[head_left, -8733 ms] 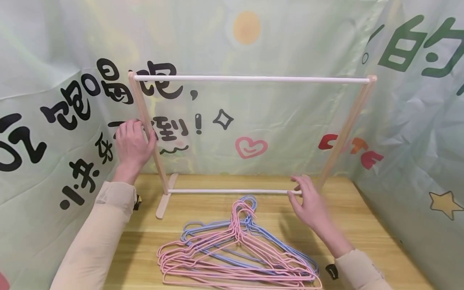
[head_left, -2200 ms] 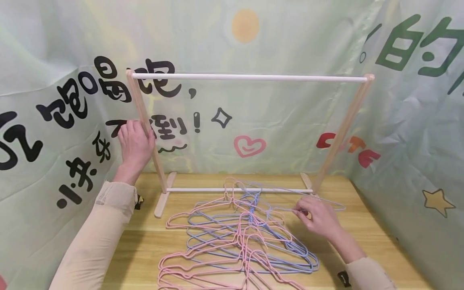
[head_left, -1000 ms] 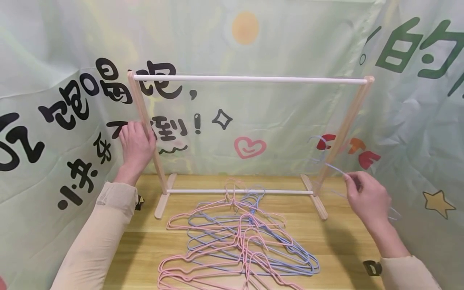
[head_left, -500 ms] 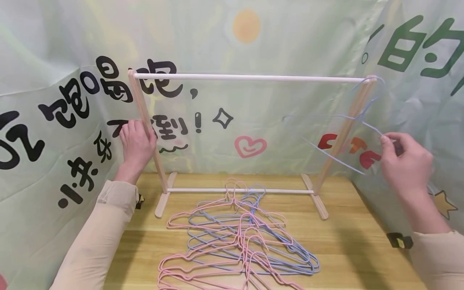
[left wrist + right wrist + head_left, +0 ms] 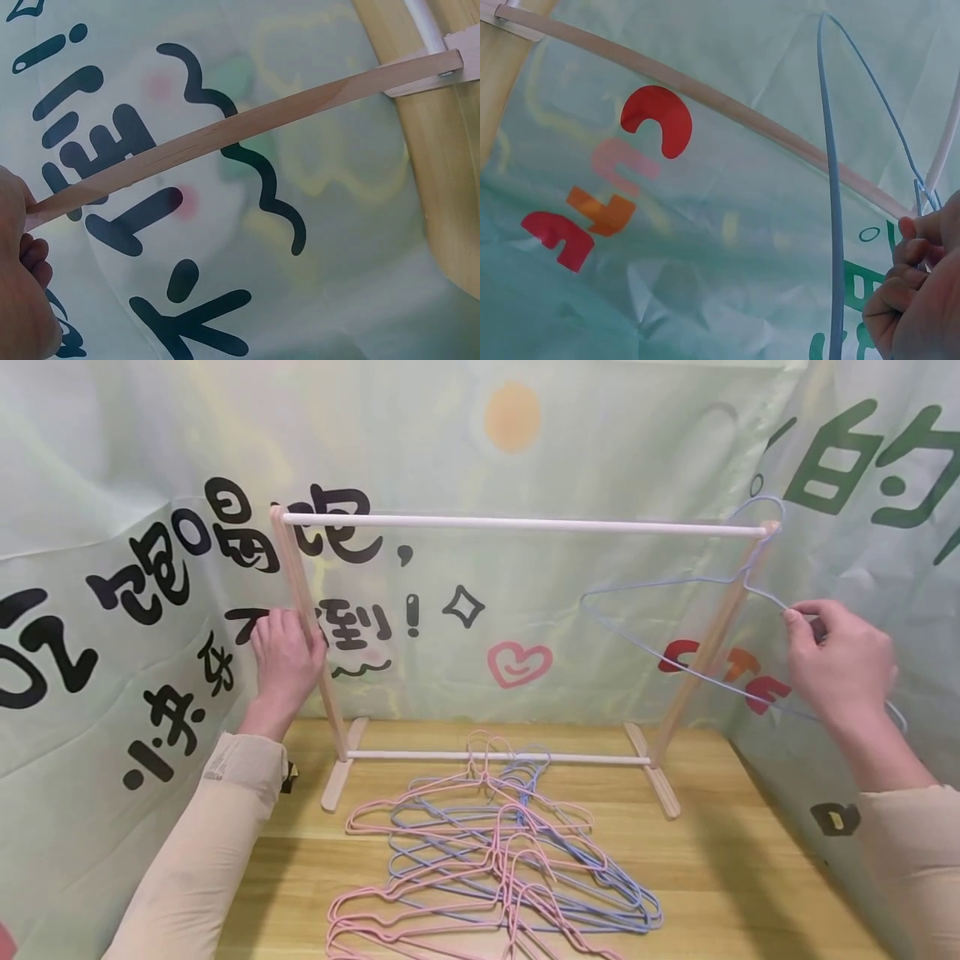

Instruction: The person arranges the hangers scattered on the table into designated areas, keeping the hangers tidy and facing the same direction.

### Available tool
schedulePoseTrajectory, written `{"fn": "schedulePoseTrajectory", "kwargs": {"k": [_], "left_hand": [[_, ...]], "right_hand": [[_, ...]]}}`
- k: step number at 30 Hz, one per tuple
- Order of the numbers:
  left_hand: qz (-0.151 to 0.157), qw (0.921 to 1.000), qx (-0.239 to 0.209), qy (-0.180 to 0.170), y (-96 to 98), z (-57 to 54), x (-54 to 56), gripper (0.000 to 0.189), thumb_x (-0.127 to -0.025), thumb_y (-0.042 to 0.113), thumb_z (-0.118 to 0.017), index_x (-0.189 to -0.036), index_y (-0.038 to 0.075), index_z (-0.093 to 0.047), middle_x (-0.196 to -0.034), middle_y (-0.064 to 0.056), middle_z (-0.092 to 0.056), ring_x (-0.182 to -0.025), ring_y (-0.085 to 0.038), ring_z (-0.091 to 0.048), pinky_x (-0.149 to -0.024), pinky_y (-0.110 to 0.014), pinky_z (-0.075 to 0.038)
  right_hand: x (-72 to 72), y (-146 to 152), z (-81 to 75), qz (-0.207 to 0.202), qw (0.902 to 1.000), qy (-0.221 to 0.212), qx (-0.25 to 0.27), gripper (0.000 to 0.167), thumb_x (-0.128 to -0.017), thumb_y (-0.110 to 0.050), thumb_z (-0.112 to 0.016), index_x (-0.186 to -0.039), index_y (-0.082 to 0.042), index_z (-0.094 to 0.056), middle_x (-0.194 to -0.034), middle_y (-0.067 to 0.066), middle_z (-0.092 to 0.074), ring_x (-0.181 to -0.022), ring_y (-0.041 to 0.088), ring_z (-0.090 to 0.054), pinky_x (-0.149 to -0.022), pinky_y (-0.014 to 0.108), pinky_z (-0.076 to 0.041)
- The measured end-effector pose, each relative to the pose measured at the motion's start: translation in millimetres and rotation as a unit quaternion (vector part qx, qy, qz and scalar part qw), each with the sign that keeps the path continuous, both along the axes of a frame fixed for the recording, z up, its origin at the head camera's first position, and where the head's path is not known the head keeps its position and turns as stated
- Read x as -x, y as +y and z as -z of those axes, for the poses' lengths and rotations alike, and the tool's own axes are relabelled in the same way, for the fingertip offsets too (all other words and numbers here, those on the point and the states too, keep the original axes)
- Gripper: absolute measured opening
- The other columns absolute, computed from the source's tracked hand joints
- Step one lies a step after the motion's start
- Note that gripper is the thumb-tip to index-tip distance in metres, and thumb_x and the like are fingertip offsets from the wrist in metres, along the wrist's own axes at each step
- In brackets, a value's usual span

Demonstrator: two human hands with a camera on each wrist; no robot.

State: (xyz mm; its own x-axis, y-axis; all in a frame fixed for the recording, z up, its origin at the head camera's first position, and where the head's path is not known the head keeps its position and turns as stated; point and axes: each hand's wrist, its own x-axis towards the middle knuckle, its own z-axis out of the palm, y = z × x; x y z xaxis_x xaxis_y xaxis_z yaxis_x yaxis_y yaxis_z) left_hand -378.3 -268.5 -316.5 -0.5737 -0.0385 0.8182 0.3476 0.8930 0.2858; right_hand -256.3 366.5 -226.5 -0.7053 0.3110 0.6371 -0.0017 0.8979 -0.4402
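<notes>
At the upper right of the head view, my right hand (image 5: 843, 672) pinches the shoulder of a blue wire hanger (image 5: 675, 581). Its hook rises around the right end of the white top rail (image 5: 525, 525); I cannot tell whether it rests on the rail. In the right wrist view the same blue hanger (image 5: 831, 187) runs past the curled fingers. My left hand (image 5: 285, 664) grips the left wooden post (image 5: 298, 585) of the rack about halfway up. Pink hangers (image 5: 420, 897) and blue hangers (image 5: 622, 893) lie overlapping on the table in front of the rack.
The rack's lower white rail (image 5: 577, 759) runs just above the wooden table (image 5: 720, 852) between two flat feet. Its right post (image 5: 708, 652) leans outward toward the top. A printed cloth (image 5: 600, 435) hangs behind and at both sides.
My right hand has lifted one blue hanger from the pile, carrying it right and up to the top rail's right end. The remaining hangers are spread farther apart than before. My left hand stays on the post.
</notes>
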Motion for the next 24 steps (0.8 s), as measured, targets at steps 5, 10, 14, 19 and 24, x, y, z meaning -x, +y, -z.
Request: {"fn": "schedulePoseTrajectory", "kwargs": {"k": [5, 10, 14, 19, 24], "left_hand": [[0.001, 1.0, 0.003, -0.005, -0.1, 0.0, -0.3, 0.025, -0.097, 0.013, -0.062, -0.105, -0.009, -0.052, -0.1, -0.026, -0.049, -0.098, -0.046, -0.038, -0.093, -0.056, -0.031], [0.003, 1.0, 0.005, 0.002, -1.1, 0.6, -0.3, 0.026, -0.097, 0.014, -0.061, -0.104, -0.009, -0.052, -0.1, -0.027, -0.049, -0.097, -0.046, -0.038, -0.092, -0.056, -0.031], [0.004, 0.9999, 0.008, 0.007, -1.6, 1.3, 2.1, 0.026, -0.097, 0.014, -0.061, -0.104, -0.009, -0.052, -0.1, -0.027, -0.049, -0.097, -0.046, -0.038, -0.092, -0.056, -0.031], [0.001, 0.9999, 0.011, 0.008, -3.5, 2.5, 4.4, 0.027, -0.097, 0.014, -0.062, -0.106, -0.009, -0.052, -0.1, -0.026, -0.049, -0.097, -0.046, -0.039, -0.092, -0.056, -0.031], [-0.001, 0.9999, 0.014, 0.005, -3.9, 2.9, 4.1, 0.026, -0.097, 0.014, -0.062, -0.105, -0.009, -0.052, -0.1, -0.027, -0.05, -0.097, -0.047, -0.039, -0.092, -0.056, -0.032]], "right_hand": [[8.4, 3.6, 4.7, -0.016, 0.9995, -0.01, -0.026, 0.046, -0.108, -0.035, -0.045, -0.129, 0.0, -0.065, -0.101, 0.027, -0.065, -0.083, 0.033, -0.05, -0.064, 0.043, -0.033], [12.9, 5.8, 14.3, -0.026, 0.9989, -0.03, -0.027, 0.047, -0.108, -0.037, -0.043, -0.131, -0.001, -0.064, -0.106, 0.027, -0.066, -0.092, 0.04, -0.056, -0.065, 0.047, -0.035], [13.4, 7.6, 22.8, -0.03, 0.9985, -0.04, -0.021, 0.048, -0.109, -0.037, -0.042, -0.132, 0.0, -0.063, -0.112, 0.028, -0.065, -0.098, 0.044, -0.056, -0.067, 0.049, -0.035], [14.1, 8.2, 30.5, -0.029, 0.9982, -0.043, -0.03, 0.049, -0.109, -0.036, -0.042, -0.132, 0.002, -0.062, -0.113, 0.029, -0.064, -0.098, 0.045, -0.055, -0.067, 0.051, -0.037], [16.1, 8.1, 35.5, -0.034, 0.9975, -0.048, -0.039, 0.049, -0.109, -0.036, -0.041, -0.131, 0.003, -0.062, -0.115, 0.028, -0.063, -0.1, 0.046, -0.056, -0.069, 0.054, -0.038]]}}
